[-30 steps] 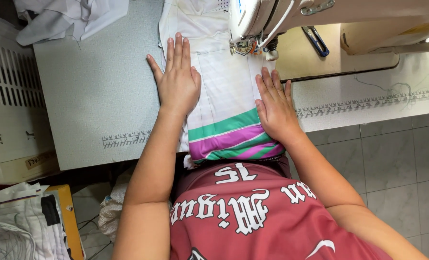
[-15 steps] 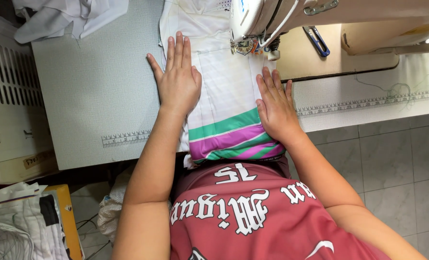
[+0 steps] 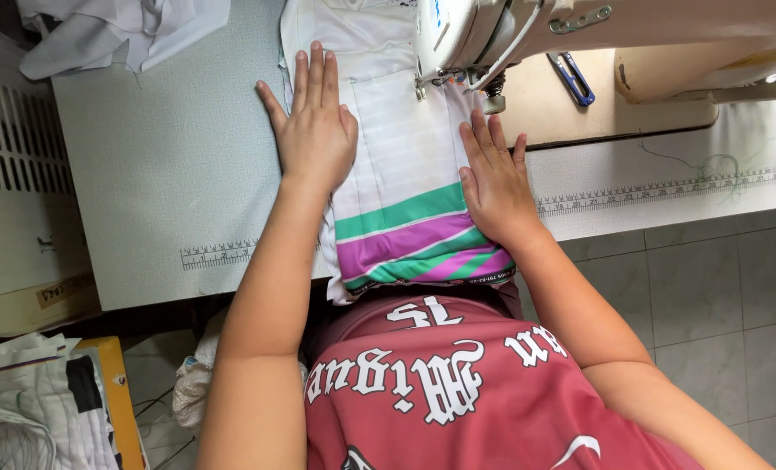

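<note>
Right now the white fabric panel (image 3: 396,148) lies flat on the worktop (image 3: 170,165) in the upper middle of the frame, its green, purple and white striped end (image 3: 418,248) hanging over the near edge toward my lap. Its far end runs under the head of the sewing machine (image 3: 492,26) at the top of the frame, and the presser foot (image 3: 492,100) sits on or just above the cloth near its right edge; I cannot tell whether the needle is down.

My left hand (image 3: 318,130) rests palm down on the left side of the panel, fingers (image 3: 316,74) straight and held close together, thumb out over the bare worktop. My right hand (image 3: 497,187) lies flat on the right side, just below the foot, fingers (image 3: 488,139) slightly spread and pointing at the machine. Neither hand pinches anything; both only press the cloth down.

I judge the seam to be in progress: part of the panel is already past the foot, while the long white stretch and the striped end are yet to be fed.

Further out, blue thread snips (image 3: 572,78) lie on the tan pad at the upper right, a heap of white cloth (image 3: 127,30) fills the upper left corner, and a printed ruler strip (image 3: 658,191) runs along the worktop's front edge
</note>
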